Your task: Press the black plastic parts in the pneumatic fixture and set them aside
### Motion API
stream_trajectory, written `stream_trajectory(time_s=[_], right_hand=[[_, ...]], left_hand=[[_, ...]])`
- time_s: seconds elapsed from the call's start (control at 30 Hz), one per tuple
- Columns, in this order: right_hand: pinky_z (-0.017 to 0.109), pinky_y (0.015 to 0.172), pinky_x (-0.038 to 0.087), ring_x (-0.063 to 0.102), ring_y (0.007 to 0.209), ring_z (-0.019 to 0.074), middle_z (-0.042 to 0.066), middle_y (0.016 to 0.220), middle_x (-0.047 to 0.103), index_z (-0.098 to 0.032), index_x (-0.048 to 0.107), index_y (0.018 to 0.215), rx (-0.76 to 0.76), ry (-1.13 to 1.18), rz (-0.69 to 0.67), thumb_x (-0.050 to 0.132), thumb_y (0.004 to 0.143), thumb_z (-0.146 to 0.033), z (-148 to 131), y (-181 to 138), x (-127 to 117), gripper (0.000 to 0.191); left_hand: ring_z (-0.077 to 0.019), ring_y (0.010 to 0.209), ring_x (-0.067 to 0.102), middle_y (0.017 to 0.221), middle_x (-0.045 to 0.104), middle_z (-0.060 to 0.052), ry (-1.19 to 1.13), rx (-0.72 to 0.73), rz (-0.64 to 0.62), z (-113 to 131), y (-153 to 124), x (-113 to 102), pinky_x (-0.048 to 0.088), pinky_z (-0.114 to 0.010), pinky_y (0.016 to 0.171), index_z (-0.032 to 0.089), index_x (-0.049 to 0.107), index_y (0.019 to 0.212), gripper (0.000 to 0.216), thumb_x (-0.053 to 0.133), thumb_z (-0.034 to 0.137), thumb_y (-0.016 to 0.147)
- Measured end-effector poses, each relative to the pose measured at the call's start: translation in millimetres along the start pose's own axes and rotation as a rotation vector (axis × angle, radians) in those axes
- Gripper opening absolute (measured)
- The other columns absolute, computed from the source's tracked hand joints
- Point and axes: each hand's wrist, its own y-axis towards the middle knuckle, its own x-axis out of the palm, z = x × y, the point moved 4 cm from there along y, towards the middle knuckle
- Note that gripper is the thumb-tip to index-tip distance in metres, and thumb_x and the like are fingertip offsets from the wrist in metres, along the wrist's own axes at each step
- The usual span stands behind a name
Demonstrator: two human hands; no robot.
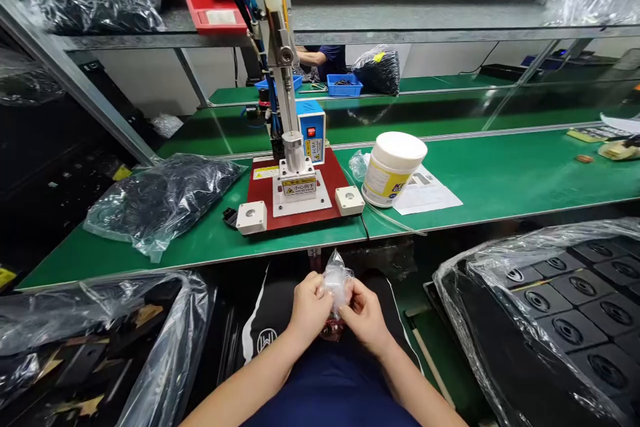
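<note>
Over my lap, both hands grip a small clear plastic bag [336, 283]. My left hand [311, 310] pinches its left side, and my right hand [366, 317] pinches the right side with thumb and fingers. Something reddish and shiny shows at the bag's lower end; I cannot make out what it is. Ahead of my hands, on the bench, stands a press machine [295, 160] on a red base plate [320, 213] with two white button boxes. A white tub [393, 170] with a yellow label stands right of it, beside a paper sheet [430, 193].
A bag of dark parts [165, 197] lies left on the green bench [500, 173]. Plastic-lined boxes flank me: loose dark parts [85, 360] on the left, square black parts [565, 327] on the right. A red bin [215, 13] sits on the shelf. Another person [325, 60] works beyond.
</note>
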Motion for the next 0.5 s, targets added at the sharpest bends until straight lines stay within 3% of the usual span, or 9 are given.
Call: stream_trajectory(time_s=[0.1,0.27,0.37,0.5], right_hand=[[0.024,0.057,0.033,0.037,0.061,0.0103,-0.005,0.066,0.039,-0.021,0.039,0.068,-0.042,-0.076,-0.070,0.067,0.073,-0.029,-5.2,-4.4,5.6,0.030],[0.025,0.058,0.032,0.039,0.064,0.0117,-0.003,0.069,0.043,-0.020,0.041,0.065,-0.140,-0.253,-0.155,0.072,0.074,-0.032,-13.0,-14.8,15.3,0.034],[0.026,0.059,0.032,0.040,0.065,0.0123,-0.002,0.070,0.044,-0.020,0.043,0.068,-0.184,-0.358,-0.201,0.073,0.074,-0.030,-12.9,-20.7,18.3,0.032],[0.025,0.058,0.036,0.042,0.065,0.0117,-0.002,0.075,0.046,-0.020,0.043,0.072,-0.114,-0.327,-0.257,0.072,0.074,-0.028,-4.5,-29.8,22.5,0.030]], left_hand=[[-0.0092,0.054,0.032,0.056,0.034,0.004,0.201,0.102,0.005,2.7,0.6,-5.7,0.022,-0.024,0.053,0.018,0.033,0.049,0.015,0.044,0.015,0.059],[-0.0095,0.053,0.029,0.050,0.032,0.005,0.278,-0.064,-0.012,-10.4,1.4,-10.2,0.020,-0.024,0.053,0.018,0.033,0.049,0.016,0.045,0.011,0.057],[-0.0093,0.054,0.027,0.050,0.029,0.006,0.274,-0.092,0.004,-15.9,2.7,-8.4,0.018,-0.025,0.053,0.019,0.028,0.048,0.021,0.046,0.010,0.056],[-0.0089,0.054,0.024,0.051,0.024,0.006,0.261,-0.158,0.004,-30.6,5.9,-0.9,0.016,-0.025,0.052,0.019,0.025,0.047,0.028,0.050,0.012,0.059]])
